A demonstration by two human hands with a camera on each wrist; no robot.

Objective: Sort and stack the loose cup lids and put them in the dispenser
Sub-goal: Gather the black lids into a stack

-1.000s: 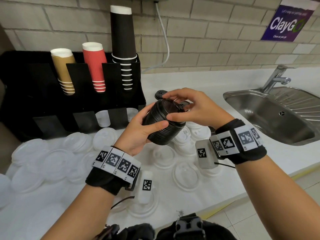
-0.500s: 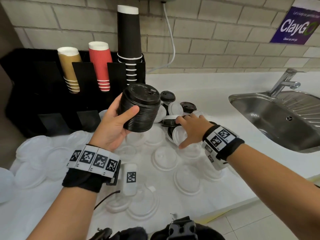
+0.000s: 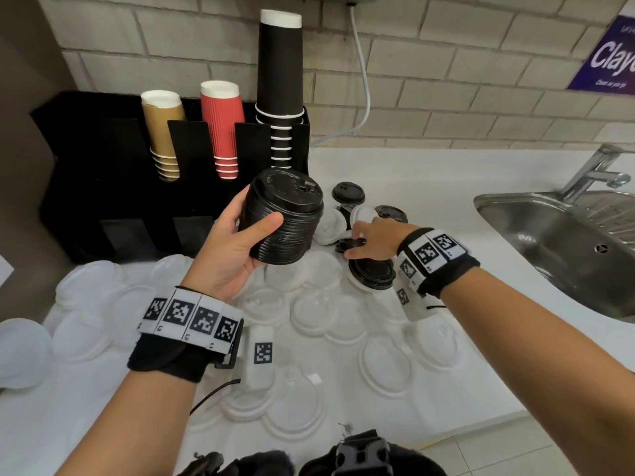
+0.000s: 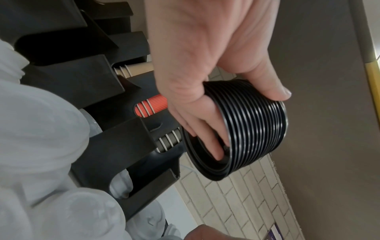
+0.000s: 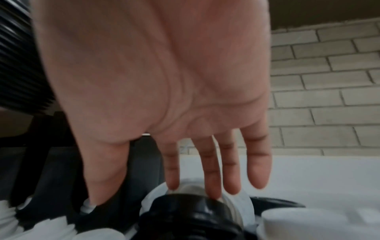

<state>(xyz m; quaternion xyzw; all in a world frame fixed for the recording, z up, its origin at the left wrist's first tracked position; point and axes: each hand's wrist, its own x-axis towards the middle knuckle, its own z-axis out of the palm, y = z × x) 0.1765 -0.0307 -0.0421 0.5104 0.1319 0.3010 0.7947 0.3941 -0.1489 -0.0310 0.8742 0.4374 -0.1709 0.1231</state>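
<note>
My left hand (image 3: 257, 214) grips a tall stack of black lids (image 3: 285, 218) in the air in front of the black dispenser (image 3: 103, 187), thumb on the near side and fingers under and behind it. The left wrist view shows the stack (image 4: 257, 129) lying sideways in that grip. My right hand (image 3: 354, 240) reaches down to the loose black lids (image 3: 372, 273) right of the stack. Its fingers (image 5: 211, 178) are straight, and their tips touch a black lid (image 5: 185, 209) and a white lid behind it. More black lids (image 3: 347, 193) lie farther back.
Many white and clear lids (image 3: 312, 314) cover the white counter in front of me. The dispenser holds brown (image 3: 161, 132), red (image 3: 221, 128) and black cups (image 3: 280, 91). A steel sink (image 3: 567, 242) with a tap (image 3: 591, 173) lies to the right.
My right hand let go of the stack's top and dropped to the loose black lids on the counter. My left hand turned the stack upright and holds it alone.
</note>
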